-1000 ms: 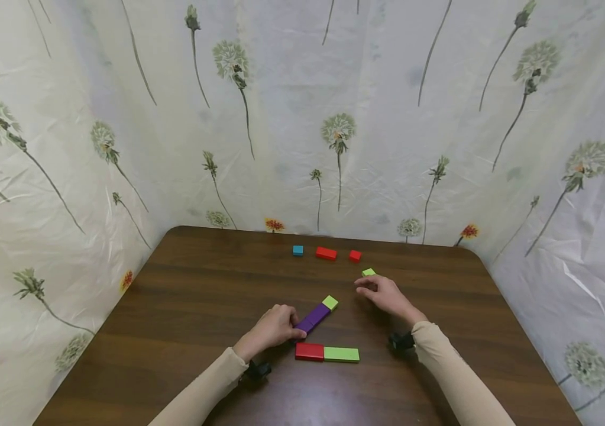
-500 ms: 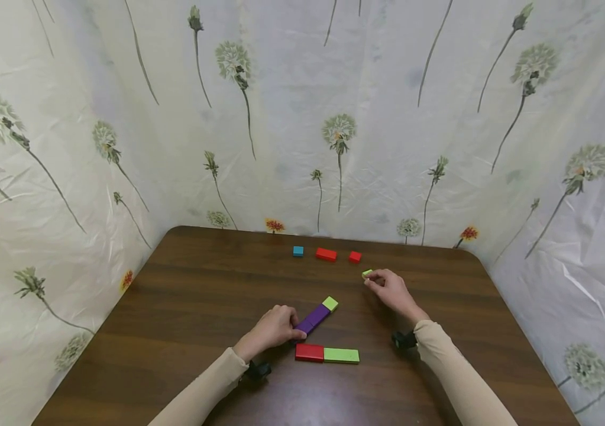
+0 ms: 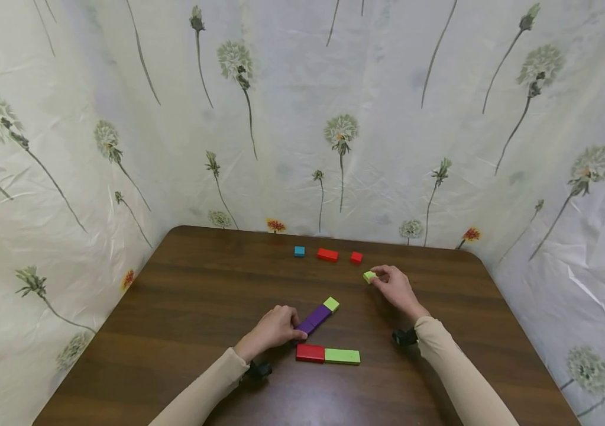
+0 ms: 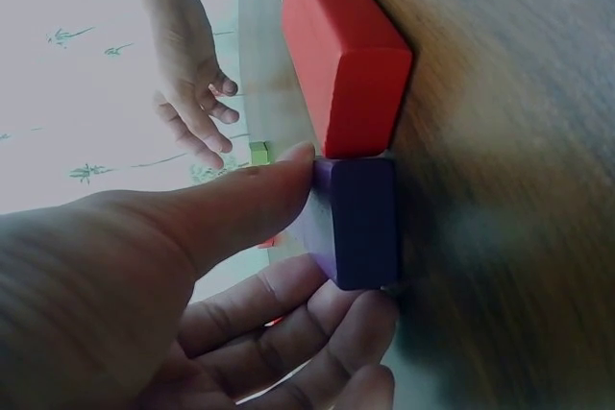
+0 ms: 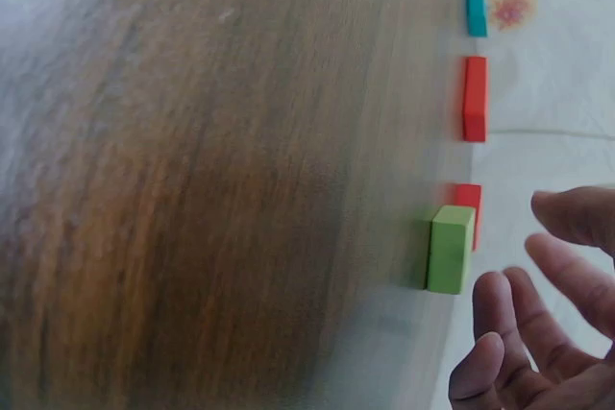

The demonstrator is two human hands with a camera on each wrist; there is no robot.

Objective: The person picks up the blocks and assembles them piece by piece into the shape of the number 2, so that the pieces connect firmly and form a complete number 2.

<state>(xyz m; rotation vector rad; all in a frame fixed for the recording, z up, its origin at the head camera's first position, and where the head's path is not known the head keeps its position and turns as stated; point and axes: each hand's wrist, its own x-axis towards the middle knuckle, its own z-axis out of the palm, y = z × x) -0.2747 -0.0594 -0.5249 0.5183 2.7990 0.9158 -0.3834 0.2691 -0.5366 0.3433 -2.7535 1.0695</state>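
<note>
My left hand pinches the near end of a purple block, thumb on one side and fingers on the other, as the left wrist view shows. A seam crosses the purple, and a small lime green block touches its far end. My right hand is by another small green block. From the head its thumb and index finger overlap that block's right edge. In the right wrist view the fingers are spread, with a gap between them and the green block on the table.
Just nearer than the purple block lies a red block end to end with a long green block. Along the far side of the dark wooden table sit a blue block, a longer red block and a small red block. A flowered curtain hangs behind.
My right hand has moved right and slightly away from me, uncovering more of the small green block, which shifted slightly. My left hand stays on the purple block.
</note>
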